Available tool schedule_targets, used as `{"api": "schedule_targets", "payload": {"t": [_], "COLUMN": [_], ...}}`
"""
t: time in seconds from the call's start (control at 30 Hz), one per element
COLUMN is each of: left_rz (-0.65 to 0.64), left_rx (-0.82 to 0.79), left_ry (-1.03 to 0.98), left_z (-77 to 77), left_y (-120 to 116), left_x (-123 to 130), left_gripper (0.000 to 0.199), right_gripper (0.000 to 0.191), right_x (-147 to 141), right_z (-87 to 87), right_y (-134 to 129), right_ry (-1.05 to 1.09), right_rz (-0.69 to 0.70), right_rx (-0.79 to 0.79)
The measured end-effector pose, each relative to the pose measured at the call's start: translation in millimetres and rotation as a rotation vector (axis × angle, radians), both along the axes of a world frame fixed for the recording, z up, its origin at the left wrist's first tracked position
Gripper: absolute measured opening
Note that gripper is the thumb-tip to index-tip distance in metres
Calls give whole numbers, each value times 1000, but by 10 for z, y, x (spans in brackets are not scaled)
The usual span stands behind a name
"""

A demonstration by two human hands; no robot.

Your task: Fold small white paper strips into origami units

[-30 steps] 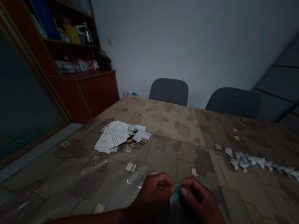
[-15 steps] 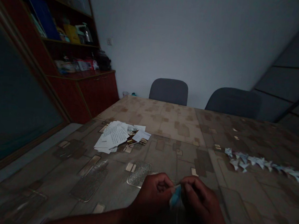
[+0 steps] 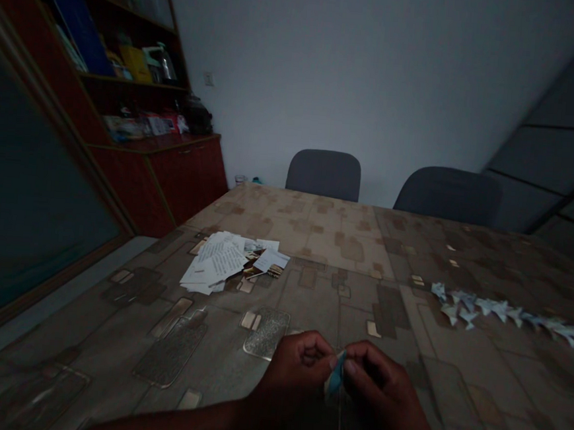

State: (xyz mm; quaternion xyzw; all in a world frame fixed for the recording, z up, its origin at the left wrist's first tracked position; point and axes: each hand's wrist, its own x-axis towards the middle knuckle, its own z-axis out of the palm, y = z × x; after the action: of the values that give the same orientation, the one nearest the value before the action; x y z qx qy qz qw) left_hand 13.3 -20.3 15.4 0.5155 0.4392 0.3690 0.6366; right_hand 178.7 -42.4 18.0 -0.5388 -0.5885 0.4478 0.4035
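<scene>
Between my two hands is a small piece of folded paper (image 3: 336,376), blue and whitish, held up over the near side of the table. My left hand (image 3: 299,368) pinches its left edge between thumb and fingertips. My right hand (image 3: 376,381) has thumb and forefinger closed at its upper right edge. The fingertips of both hands almost meet at the top of the paper. Its lower part hangs below the fingers, and its exact shape is hard to make out in the dim light.
A loose pile of printed paper sheets (image 3: 218,262) lies left of centre on the patterned table (image 3: 305,296). Several small folded paper pieces (image 3: 501,311) stand in a row at the right. Two grey chairs (image 3: 323,173) are behind the table, and a red cabinet (image 3: 190,177) is at the left.
The folded paper has turned slightly and looks narrower. My right fingers have shifted a little at its top edge; my left hand has stayed nearly in place.
</scene>
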Motion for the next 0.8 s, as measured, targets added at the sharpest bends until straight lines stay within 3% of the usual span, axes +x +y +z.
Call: {"api": "schedule_targets", "payload": {"t": [0.2, 0.57, 0.8], "left_rz": [-22, -53, -52], "left_rx": [19, 51, 7], "left_ry": [28, 75, 3], "left_z": [5, -15, 29], "left_y": [-14, -8, 10], "left_x": [5, -8, -13], "left_gripper": [21, 17, 21], "right_gripper": [21, 17, 26], "right_x": [-16, -45, 4], "right_z": [-8, 15, 59], "right_y": [-8, -20, -11], "right_ry": [-65, -258, -79], "right_rz": [-42, -98, -5], "right_rx": [15, 187, 20]}}
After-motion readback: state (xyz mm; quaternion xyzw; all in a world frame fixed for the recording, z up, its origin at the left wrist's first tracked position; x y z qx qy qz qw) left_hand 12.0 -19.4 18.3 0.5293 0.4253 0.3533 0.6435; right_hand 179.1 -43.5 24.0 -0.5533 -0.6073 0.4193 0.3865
